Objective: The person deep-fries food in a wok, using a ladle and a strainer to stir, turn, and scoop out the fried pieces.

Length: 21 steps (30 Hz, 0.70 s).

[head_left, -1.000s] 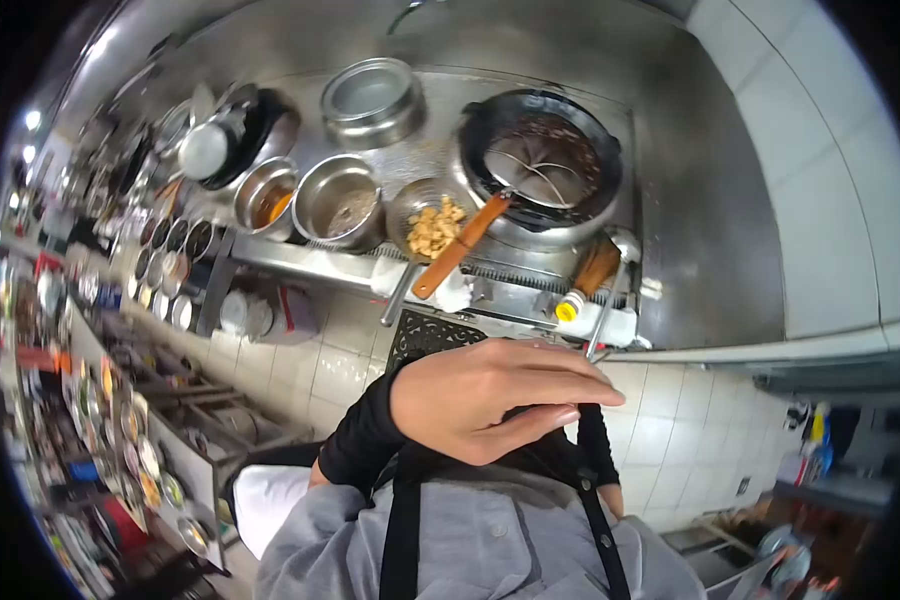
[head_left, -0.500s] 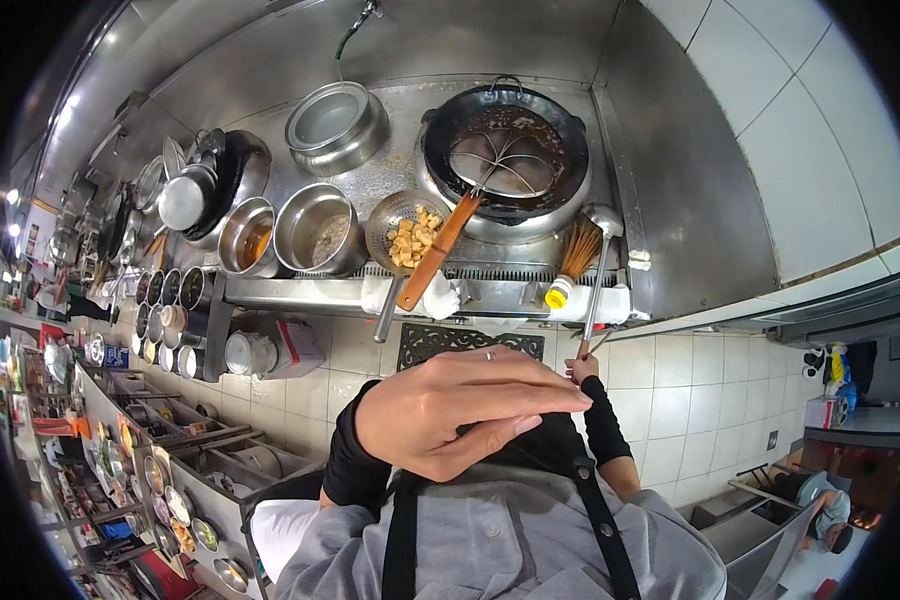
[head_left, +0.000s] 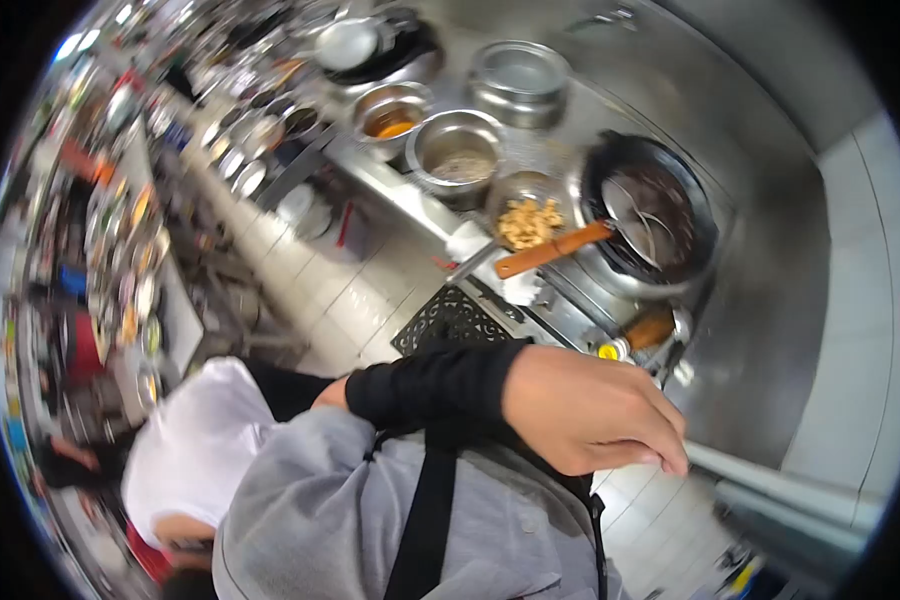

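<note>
Left hand swung toward the table's right front corner, its fingers now bent.
Over the last second, the left hand point(head_left: 595, 410) has gone from outstretched, nearly straight fingers to a downward curl, the tips drawn close to the thumb, and it now covers much of the handle of the ladle point(head_left: 682, 325). The right hand, seen on that handle half a second ago, is hidden. The view has turned, so the front edge of the table point(head_left: 595, 120) slants down rightward, and more of a person in white point(head_left: 195, 450) shows.
</note>
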{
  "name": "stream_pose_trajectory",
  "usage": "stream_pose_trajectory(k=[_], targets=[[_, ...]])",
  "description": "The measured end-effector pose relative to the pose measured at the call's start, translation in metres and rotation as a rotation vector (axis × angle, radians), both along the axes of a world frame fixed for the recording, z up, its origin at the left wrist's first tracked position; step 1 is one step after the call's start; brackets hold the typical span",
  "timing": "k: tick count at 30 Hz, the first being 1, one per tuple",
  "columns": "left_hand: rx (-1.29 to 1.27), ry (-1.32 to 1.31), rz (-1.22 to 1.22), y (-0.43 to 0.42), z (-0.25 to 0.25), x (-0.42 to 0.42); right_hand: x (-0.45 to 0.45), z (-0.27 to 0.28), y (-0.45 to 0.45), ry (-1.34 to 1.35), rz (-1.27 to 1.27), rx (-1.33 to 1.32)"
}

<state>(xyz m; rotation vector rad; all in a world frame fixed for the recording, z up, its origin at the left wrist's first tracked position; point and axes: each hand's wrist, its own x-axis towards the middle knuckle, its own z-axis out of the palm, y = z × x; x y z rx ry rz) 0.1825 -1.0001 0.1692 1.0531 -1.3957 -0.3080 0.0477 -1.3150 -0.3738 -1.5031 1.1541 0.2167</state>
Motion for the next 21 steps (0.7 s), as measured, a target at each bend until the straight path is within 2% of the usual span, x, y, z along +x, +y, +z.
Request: stream_pose_trajectory(k=[3,6,9,18,21], targets=[[-0.040,-0.092,0.043,-0.002,-0.004,-0.002,0.014,0.009,-0.010,0.000,0.140,-0.037],[-0.025,-0.060,0.051,-0.005,-0.008,-0.005,0.031,0.023,-0.016,0.023,0.293,-0.081],[-0.127,-0.275,0.092,0.007,0.008,-0.003,0.045,0.042,-0.018,0.047,0.405,-0.134],[-0.155,-0.259,0.241,0.028,0.014,-0.011,0.070,0.083,-0.025,0.063,0.724,-0.267],[-0.033,-0.164,0.311,0.044,0.014,-0.010,0.077,0.105,-0.032,0.044,0.877,-0.333]])
